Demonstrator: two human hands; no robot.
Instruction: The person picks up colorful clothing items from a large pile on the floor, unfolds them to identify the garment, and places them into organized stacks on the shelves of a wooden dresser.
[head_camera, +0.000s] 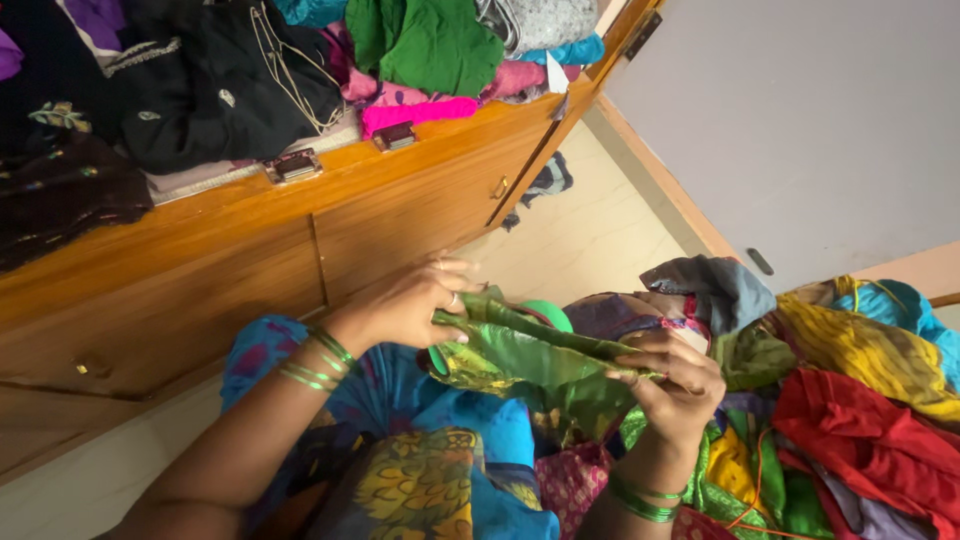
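Over the lap, left hand (405, 300) and right hand (672, 385) pinch shut on green cloth (520, 355) edges; clothes pile (860, 400) crowds right.

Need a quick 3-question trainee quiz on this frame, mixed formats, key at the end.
1. True or false: both hands, the left hand and the right hand, grip the shiny green patterned cloth.
2. Multiple choice: where does the crumpled red fabric lie? A) on the wooden shelf B) in the heap of clothes to the right of the hands C) on the pale floor
3. Fill in: on the wooden cabinet shelf, left of the folded dark green garment, lies a ____ garment with pale cord trim.

Key: 1 true; 2 B; 3 black
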